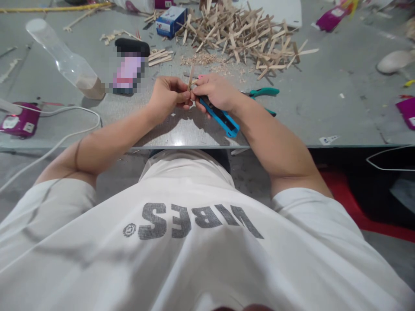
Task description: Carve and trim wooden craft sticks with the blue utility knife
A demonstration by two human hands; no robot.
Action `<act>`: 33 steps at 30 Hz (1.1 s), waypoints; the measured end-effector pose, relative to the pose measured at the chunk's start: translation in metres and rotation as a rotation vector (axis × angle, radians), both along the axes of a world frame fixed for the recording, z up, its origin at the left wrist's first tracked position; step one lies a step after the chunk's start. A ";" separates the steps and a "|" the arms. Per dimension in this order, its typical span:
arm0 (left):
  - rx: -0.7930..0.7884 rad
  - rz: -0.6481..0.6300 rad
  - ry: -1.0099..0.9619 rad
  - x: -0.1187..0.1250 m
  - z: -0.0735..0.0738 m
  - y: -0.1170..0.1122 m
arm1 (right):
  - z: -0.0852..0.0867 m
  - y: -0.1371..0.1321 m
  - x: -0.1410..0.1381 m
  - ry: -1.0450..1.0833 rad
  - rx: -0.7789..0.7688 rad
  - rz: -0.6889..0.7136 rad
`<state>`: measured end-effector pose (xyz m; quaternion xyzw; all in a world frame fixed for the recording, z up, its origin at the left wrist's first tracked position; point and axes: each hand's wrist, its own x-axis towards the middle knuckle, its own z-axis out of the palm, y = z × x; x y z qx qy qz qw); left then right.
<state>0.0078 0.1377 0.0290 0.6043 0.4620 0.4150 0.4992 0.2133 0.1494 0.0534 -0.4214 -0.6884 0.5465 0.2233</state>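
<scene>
Between the fingertips of my left hand (168, 96) is a thin wooden stick (191, 77), its far end pointing away from me. My right hand (215, 91) is wrapped round a blue utility knife (222, 119), whose handle end sticks out toward me. Both hands meet over the table near its front edge, and the fingertips almost touch. The knife's blade end is hidden among the fingers. Beyond the hands lie wood shavings (201, 59). Just right of my right hand, green-handled pliers (264, 92) rest partly covered by my wrist.
A big heap of wooden sticks (240, 32) lies at the back, beside a blue box (171, 21). To the left are a phone (128, 73), a plastic bottle (69, 60) with brownish contents and a purple device (22, 121) with a white cable (92, 111). A white spoon (394, 61) lies right.
</scene>
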 end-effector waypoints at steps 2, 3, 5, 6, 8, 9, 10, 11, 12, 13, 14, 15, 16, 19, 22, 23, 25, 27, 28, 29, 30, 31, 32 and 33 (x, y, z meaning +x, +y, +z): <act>0.005 0.012 0.007 0.001 -0.001 0.001 | -0.001 0.000 0.001 0.006 0.002 -0.005; 0.005 0.021 0.012 0.001 -0.002 0.001 | -0.001 0.000 0.001 0.008 0.005 -0.005; 0.003 0.037 0.014 0.002 -0.003 0.002 | -0.002 0.000 0.001 0.015 0.007 -0.009; 0.002 0.041 0.014 0.003 -0.004 0.003 | -0.003 0.000 0.002 0.019 0.006 -0.012; -0.001 0.046 0.013 0.003 -0.004 0.003 | -0.003 -0.001 0.002 0.034 0.001 -0.019; -0.004 0.050 0.009 0.003 -0.004 0.003 | -0.002 -0.001 0.003 0.041 -0.004 -0.019; -0.007 0.056 -0.001 0.004 -0.004 0.002 | -0.002 -0.002 0.003 0.048 -0.006 -0.020; -0.012 0.060 -0.012 0.004 -0.004 0.002 | -0.001 -0.002 0.003 0.051 -0.008 -0.021; -0.014 0.064 -0.022 0.005 -0.003 0.001 | 0.000 -0.002 0.004 0.049 -0.012 -0.018; -0.014 0.068 -0.026 0.005 -0.002 0.001 | 0.001 -0.002 0.004 0.044 -0.015 -0.016; -0.010 0.068 -0.024 0.006 -0.002 0.000 | 0.002 -0.002 0.004 0.041 -0.020 -0.014; -0.004 0.066 -0.017 0.007 -0.001 -0.001 | 0.004 -0.003 0.004 0.041 -0.026 -0.011; 0.000 0.064 -0.009 0.007 0.000 -0.001 | 0.005 -0.004 0.004 0.045 -0.033 -0.007; -0.001 0.070 -0.020 0.009 0.001 -0.002 | 0.010 -0.007 0.003 0.059 -0.038 -0.009; -0.003 0.060 -0.056 0.009 0.000 -0.001 | 0.013 -0.010 0.002 0.062 -0.030 -0.030; 0.005 0.052 -0.062 0.009 -0.001 0.000 | 0.014 -0.010 0.002 0.065 -0.031 -0.035; 0.024 0.035 -0.062 0.007 -0.004 0.002 | 0.013 -0.011 0.001 0.072 -0.026 -0.048; 0.033 0.020 -0.062 0.005 -0.007 0.004 | 0.010 -0.010 0.000 0.070 -0.004 -0.074; 0.033 0.011 -0.066 0.004 -0.009 0.005 | 0.008 -0.010 -0.001 0.068 0.013 -0.090; 0.030 0.002 -0.071 0.003 -0.010 0.006 | 0.007 -0.010 -0.002 0.067 0.028 -0.104; 0.026 -0.009 -0.073 0.003 -0.011 0.007 | 0.005 -0.009 -0.002 0.066 0.042 -0.114; 0.019 -0.017 -0.072 0.002 -0.011 0.007 | 0.003 -0.009 -0.003 0.065 0.051 -0.113; 0.013 -0.022 -0.067 0.001 -0.012 0.007 | 0.002 -0.008 -0.003 0.061 0.055 -0.105; 0.008 -0.028 -0.059 0.001 -0.012 0.007 | 0.002 -0.008 -0.003 0.057 0.057 -0.096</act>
